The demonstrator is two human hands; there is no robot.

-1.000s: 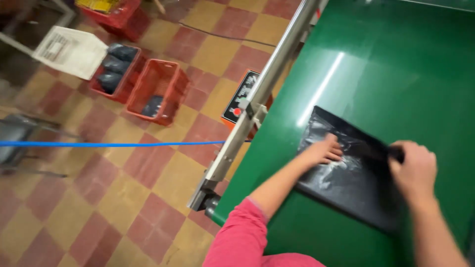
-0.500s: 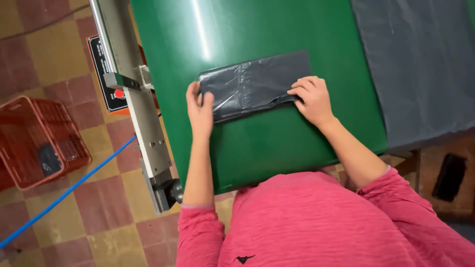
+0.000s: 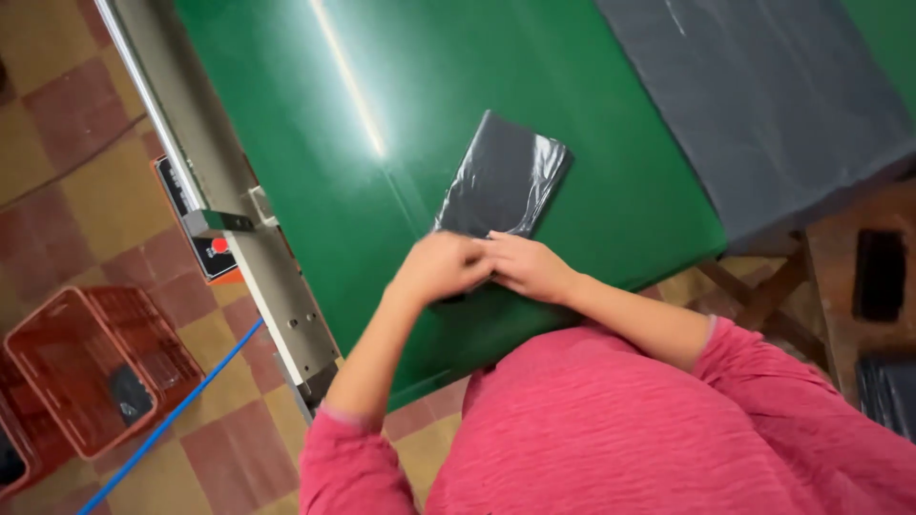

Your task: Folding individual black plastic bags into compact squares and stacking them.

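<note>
Both hands, left hand (image 3: 437, 267) and right hand (image 3: 528, 268), now meet, fingers pinching the near end of the folded black plastic bag (image 3: 503, 178); half a second ago they were spread apart, so the bag is narrower. It lies on the green table surface (image 3: 401, 86), beside a grey sheet (image 3: 763, 95).

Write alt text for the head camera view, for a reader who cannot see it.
Seen from above, a person in a pink top presses the left hand and right hand together on the near end of a folded black plastic bag lying on a green table. A grey sheet covers the table's far right; a red crate stands on the tiled floor.
</note>
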